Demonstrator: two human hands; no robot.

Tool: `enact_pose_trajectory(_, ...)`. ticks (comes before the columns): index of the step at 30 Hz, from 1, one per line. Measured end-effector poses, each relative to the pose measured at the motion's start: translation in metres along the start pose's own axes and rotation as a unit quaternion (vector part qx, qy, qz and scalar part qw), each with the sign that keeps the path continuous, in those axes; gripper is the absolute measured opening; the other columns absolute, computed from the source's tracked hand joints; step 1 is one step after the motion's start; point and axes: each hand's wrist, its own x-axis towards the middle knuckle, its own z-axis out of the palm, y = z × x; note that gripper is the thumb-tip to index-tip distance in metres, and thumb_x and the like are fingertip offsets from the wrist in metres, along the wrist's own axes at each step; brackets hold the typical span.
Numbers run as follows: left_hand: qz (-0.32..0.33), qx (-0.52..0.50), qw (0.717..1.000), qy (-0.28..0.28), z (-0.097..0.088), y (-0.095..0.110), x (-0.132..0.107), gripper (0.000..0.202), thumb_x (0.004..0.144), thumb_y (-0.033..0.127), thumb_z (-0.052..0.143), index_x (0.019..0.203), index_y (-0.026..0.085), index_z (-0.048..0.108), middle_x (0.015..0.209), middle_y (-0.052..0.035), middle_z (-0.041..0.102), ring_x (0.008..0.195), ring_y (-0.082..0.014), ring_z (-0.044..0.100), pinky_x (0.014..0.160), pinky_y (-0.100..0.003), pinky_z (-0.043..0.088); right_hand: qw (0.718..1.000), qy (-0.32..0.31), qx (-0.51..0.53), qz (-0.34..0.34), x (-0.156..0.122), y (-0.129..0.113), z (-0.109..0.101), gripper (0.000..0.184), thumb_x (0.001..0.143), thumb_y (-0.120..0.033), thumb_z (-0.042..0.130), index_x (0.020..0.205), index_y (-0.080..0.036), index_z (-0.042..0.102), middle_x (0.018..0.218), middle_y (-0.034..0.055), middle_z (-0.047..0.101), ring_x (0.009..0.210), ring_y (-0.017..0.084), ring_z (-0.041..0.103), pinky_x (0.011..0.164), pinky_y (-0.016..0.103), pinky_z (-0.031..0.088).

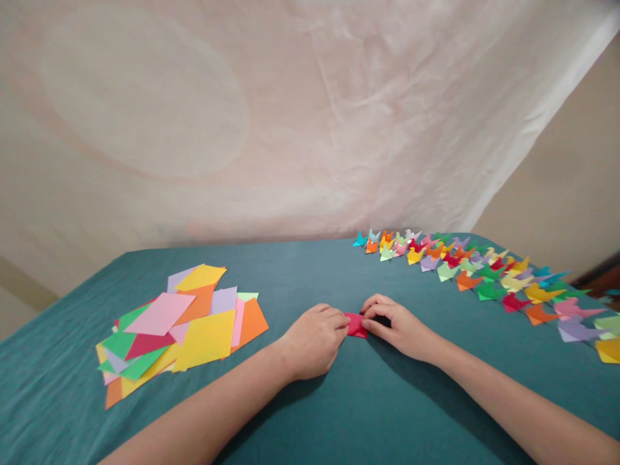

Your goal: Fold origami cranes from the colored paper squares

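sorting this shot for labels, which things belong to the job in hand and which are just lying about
In the job: red paper, folded; left hand and right hand, both touching it.
Lying about, untouched, though perhaps related: loose coloured sheets on the left; paper birds on the right.

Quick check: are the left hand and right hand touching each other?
Apart. The head view shows folded red paper exposed between the fingertips of the left hand and those of the right hand.

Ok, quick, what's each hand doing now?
Left hand: fingers curled at the left end of the folded red paper; can't tell if pinching.
Right hand: thumb and fingertip closed on its right end.
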Motion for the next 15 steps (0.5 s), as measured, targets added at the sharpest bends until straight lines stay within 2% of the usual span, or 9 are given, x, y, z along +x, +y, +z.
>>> enact_pose_trajectory(15, 0.013, 0.006, 1.0, 0.005, 0.0019, -0.0021, -0.0004, 0.024, 0.085, 0.015, 0.045, 0.104, 0.015, 0.059, 0.096, -0.0099, 0.064, 0.098, -0.0201, 0.056, 0.09, -0.035, 0.039, 1.0, 0.027, 0.001, 0.014, -0.0002, -0.0064, 0.0032, 0.015, 0.084, -0.022, 0.053, 0.071, -0.018, 0.061, 0.085, 0.0045, 0.06, 0.084, 0.017, 0.055, 0.078, 0.034, 0.043)
